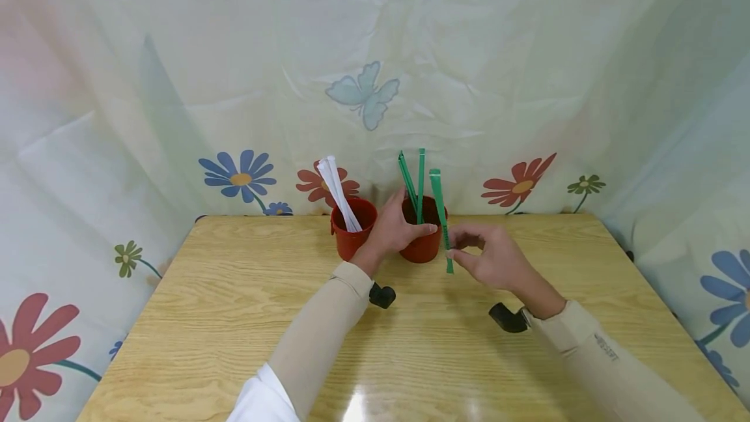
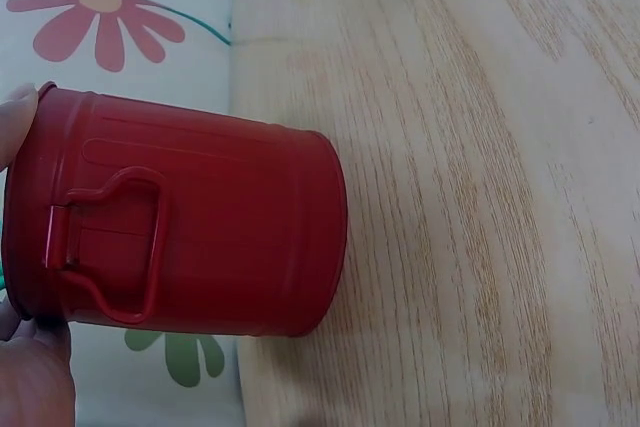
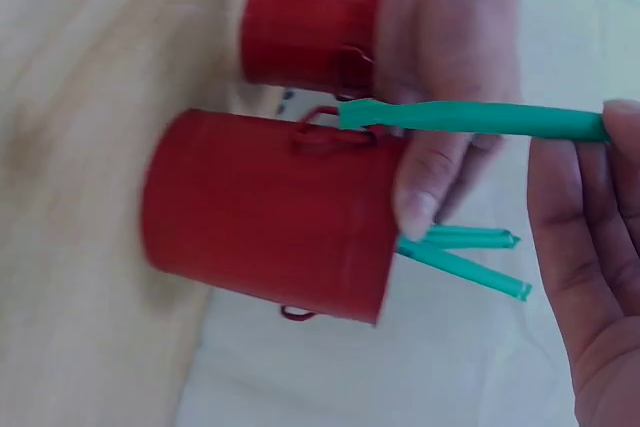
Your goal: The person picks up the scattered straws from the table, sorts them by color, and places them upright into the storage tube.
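Observation:
My left hand (image 1: 391, 232) grips the rim of the right-hand small red bucket (image 1: 420, 254), with thumb and fingers on opposite sides of it. A wire handle lies against that red bucket (image 2: 220, 217) in the left wrist view. Several green wrapped straws (image 1: 420, 181) lean upright inside it. To its right, my right hand (image 1: 489, 256) pinches another green wrapped straw (image 1: 439, 204) near its lower end. In the right wrist view this straw (image 3: 470, 117) is outside the bucket, its flattened end passing in front of the rim and my left hand.
Left of my left hand stands a second small red bucket (image 1: 347, 245) holding white wrapped straws (image 1: 338, 191). Both buckets are near the back edge of the wooden table (image 1: 263, 305). A flower-printed curtain (image 1: 469, 83) hangs behind and at both sides.

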Motion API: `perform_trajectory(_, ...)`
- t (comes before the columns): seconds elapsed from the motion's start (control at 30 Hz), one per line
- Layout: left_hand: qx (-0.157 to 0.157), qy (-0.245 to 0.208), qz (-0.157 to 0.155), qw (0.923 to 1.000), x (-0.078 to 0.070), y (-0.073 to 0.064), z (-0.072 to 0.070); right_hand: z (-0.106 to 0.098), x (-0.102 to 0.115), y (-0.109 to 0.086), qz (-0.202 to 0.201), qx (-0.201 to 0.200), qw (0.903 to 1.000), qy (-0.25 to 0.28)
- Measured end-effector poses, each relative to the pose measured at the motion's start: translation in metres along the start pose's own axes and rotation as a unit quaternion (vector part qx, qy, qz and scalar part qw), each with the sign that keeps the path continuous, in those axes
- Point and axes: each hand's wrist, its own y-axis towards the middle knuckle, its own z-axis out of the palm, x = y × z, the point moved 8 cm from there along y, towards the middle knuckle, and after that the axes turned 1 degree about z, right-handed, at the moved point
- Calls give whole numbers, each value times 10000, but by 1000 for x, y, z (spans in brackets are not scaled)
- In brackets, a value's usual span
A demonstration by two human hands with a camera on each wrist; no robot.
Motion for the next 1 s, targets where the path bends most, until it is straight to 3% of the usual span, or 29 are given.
perform_trajectory(0.27,-55,-3,59,10000,0,0,0,-18,-6,37,186,-877,9960,41)
perform_trajectory(0.47,-62,-2,98,9999,-1,1,2,-23,-27,55,825,-1255,9881,-329)
perform_trajectory(0.73,-60,-228,340,9991,-3,3,5,-10,-57,65,1365,-1086,9838,-421)
perform_trajectory(1.0,-167,125,331,9992,-4,-3,5,-5,-73,53,1954,-759,9744,-808)
